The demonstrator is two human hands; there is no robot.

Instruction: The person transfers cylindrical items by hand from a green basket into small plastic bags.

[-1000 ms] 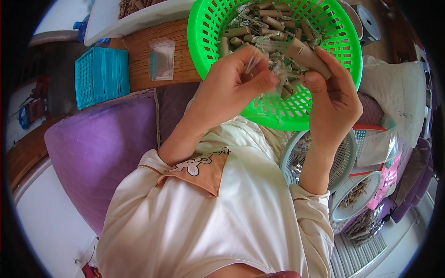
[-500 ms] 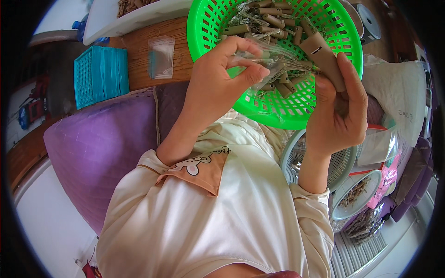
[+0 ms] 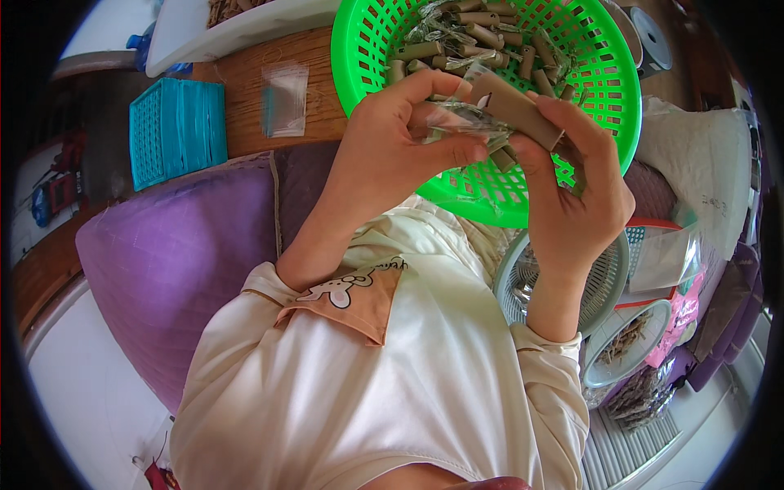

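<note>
Since the earlier frame, both hands have been drawn together over the green basket (image 3: pixel 608 98). Head view: a brown tube (image 3: pixel 516 106) is gripped by the right hand (image 3: pixel 576 192); a clear wrapper (image 3: pixel 461 122) is pinched by the left hand (image 3: pixel 400 151) fingers against it.

I pinch a crinkled clear plastic sleeve (image 3: pixel 461 122) between my left hand (image 3: pixel 392 155) and right hand (image 3: pixel 572 192), above the green basket; a brown cardboard tube (image 3: pixel 514 106) lies against it. 1 small flat clear plastic bag (image 3: pixel 286 100) lies on the wooden tabletop, just beside the teal box. At my right, a larger clear plastic bag (image 3: pixel 663 255) rests near a pink plastic packet (image 3: pixel 682 314).
</note>
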